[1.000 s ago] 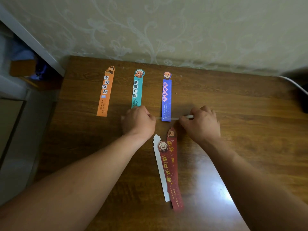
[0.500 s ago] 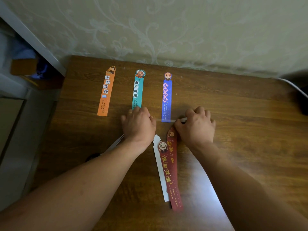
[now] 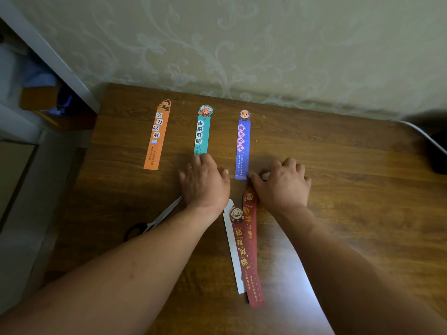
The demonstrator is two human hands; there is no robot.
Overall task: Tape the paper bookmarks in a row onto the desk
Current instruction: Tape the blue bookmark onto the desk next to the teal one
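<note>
A strip of clear tape [image 3: 231,176] lies across the bottom end of the blue paper bookmark [image 3: 243,146], which sits flat on the brown wooden table [image 3: 350,180] with its cartoon head pointing at the wall. The left hand [image 3: 205,182], just left of the blue paper bookmark, rests palm down with its fingers fairly straight; its thumb presses the left end of the tape and its fingertips cover the foot of the teal paper bookmark [image 3: 202,134]. The right hand [image 3: 283,182], just right of the blue paper bookmark, has its fingers curled, and its thumb and forefinger seem to pinch the tape's right end, though the clear strip is hard to make out there.

A second ago the tape hung taut between two closed hands. It is now down on the paper, the left hand has flattened out, and the right thumb has moved in against the bookmark's corner.

The orange paper bookmark [image 3: 156,139] lies further left of the blue one, beyond the teal one, all three parallel in a row. Nearer the person than the blue one, a dark red paper bookmark [image 3: 250,250] overlaps a white paper bookmark [image 3: 231,247], untaped. Black-handled scissors [image 3: 154,222] show left of the left forearm; a second ago they were hidden behind it.
</note>
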